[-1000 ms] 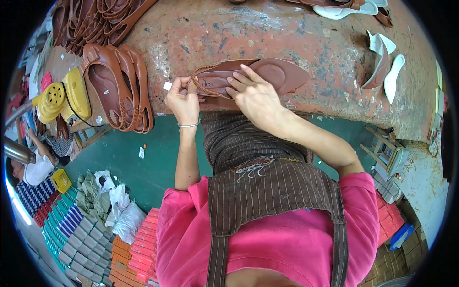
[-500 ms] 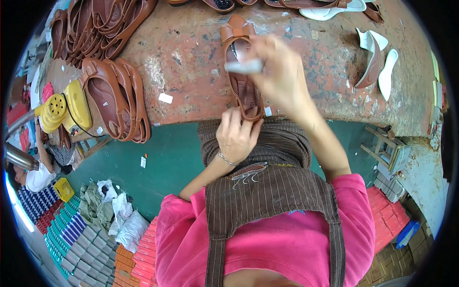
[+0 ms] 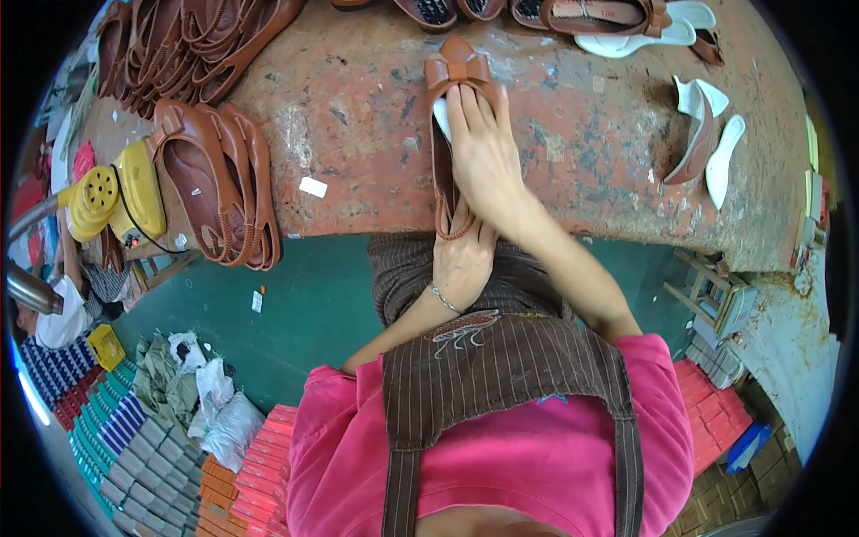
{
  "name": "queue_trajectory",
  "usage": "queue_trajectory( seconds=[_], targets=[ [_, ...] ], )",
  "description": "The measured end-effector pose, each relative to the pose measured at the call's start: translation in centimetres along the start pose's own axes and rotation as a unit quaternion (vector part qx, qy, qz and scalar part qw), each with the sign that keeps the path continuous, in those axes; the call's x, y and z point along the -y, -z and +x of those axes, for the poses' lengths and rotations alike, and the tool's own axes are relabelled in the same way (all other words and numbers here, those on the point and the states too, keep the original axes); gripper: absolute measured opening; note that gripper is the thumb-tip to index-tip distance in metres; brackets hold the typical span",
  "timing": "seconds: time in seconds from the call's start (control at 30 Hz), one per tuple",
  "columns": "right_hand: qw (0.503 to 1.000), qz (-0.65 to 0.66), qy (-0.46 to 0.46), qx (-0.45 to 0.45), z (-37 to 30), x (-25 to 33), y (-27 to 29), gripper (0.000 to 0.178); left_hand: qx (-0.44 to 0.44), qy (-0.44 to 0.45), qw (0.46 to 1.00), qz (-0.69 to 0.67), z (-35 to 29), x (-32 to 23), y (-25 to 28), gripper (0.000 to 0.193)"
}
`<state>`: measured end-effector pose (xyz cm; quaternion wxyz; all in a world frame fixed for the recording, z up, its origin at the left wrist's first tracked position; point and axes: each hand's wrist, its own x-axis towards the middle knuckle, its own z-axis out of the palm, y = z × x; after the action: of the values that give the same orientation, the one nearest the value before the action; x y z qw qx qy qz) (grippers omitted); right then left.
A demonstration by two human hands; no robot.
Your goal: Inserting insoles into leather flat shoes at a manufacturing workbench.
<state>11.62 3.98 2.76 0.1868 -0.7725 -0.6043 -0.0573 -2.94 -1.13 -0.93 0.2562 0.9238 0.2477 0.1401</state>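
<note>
A brown slingback shoe (image 3: 459, 73) with a bow on its toe lies on the worn workbench, toe pointing away from me. My right hand (image 3: 486, 161) reaches into it, fingers stretched out flat toward the toe. Beside those fingers, a white piece (image 3: 441, 118) shows along the shoe's inner left side; most of it is covered, so its kind is unclear. At the near edge of the bench my left hand (image 3: 463, 266) grips the heel strap end, its fingers partly hidden under the shoe and my right wrist.
Brown shoes (image 3: 219, 179) stand in a nested row on the left, with a larger pile behind. Next to them is a yellow device (image 3: 139, 192). White sole-shaped pieces (image 3: 723, 161) lie at right. More shoes (image 3: 599, 13) line the far side. Stacked boxes (image 3: 268, 465) stand on the floor.
My right hand, which held a blurred whitish piece above the shoe, has gone down into the shoe toward the toe. My left hand has shifted slightly right, still at the heel.
</note>
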Motion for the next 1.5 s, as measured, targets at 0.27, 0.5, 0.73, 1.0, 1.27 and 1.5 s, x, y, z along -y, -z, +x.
queue_trajectory(
  seconds=[0.27, 0.5, 0.73, 1.0, 1.27, 1.5],
  targets=[
    [0.995, -0.047, -0.033, 0.080, 2.3, -0.5, -0.9, 0.041, -0.010, 0.005, 1.000, 0.004, 1.2, -0.6, 1.0, 0.042],
    [0.998, -0.031, -0.012, 0.056, 1.6, 0.1, -0.5, 0.037, -0.024, -0.035, 0.999, 0.016, 1.7, -0.7, 1.4, 0.039],
    [0.994, -0.104, -0.009, 0.038, 1.8, 0.4, -3.7, 0.032, -0.005, -0.002, 0.999, 0.049, 0.8, 0.0, 1.0, 0.035],
    [0.898, 0.407, 0.057, 0.155, 0.4, -6.2, 4.1, 0.035, -0.030, -0.053, 0.997, -0.039, 0.4, 1.1, 6.1, 0.025],
    [0.864, -0.178, -0.436, -0.178, -6.6, -33.5, 10.9, 0.064, 0.059, 0.215, 0.964, -0.147, 8.2, 4.9, 8.6, 0.034],
    [0.874, -0.057, -0.470, -0.113, -7.9, -37.1, 8.1, 0.065, -0.166, 0.178, 0.969, -0.045, 6.2, 6.2, 19.9, 0.019]
  ],
)
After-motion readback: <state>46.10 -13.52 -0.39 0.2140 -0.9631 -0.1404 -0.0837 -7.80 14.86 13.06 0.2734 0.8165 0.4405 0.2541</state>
